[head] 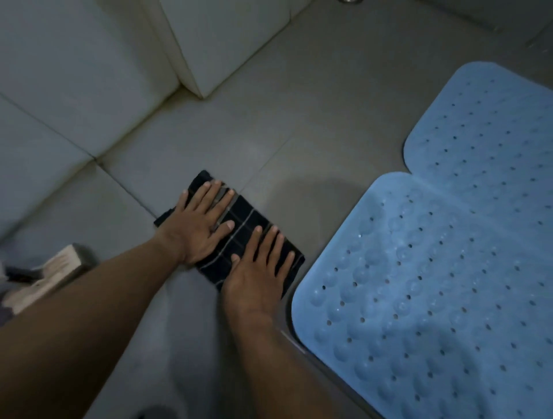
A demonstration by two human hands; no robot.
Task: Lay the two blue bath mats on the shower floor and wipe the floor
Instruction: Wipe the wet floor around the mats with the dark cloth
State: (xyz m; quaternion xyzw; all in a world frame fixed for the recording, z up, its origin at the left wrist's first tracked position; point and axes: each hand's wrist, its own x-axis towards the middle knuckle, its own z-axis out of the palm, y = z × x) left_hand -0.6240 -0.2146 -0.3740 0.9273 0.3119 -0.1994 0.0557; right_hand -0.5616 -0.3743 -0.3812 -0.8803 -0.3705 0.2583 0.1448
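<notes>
Two light blue perforated bath mats lie flat on the grey shower floor (299, 119) at the right, the near mat (425, 299) touching the far mat (490, 131). A dark folded cloth with thin pale check lines (248, 230) lies on the floor left of the near mat. My left hand (200, 224) presses flat on the cloth's far half, fingers spread. On the near half of the cloth my right hand (260, 269) presses flat beside it, close to the mat's edge.
White tiled wall (74, 89) runs along the left, with a jutting corner (203, 59) at the top middle. A pale wooden-looking object (51, 275) sits at the left edge. A metal fitting (350, 1) shows at the top.
</notes>
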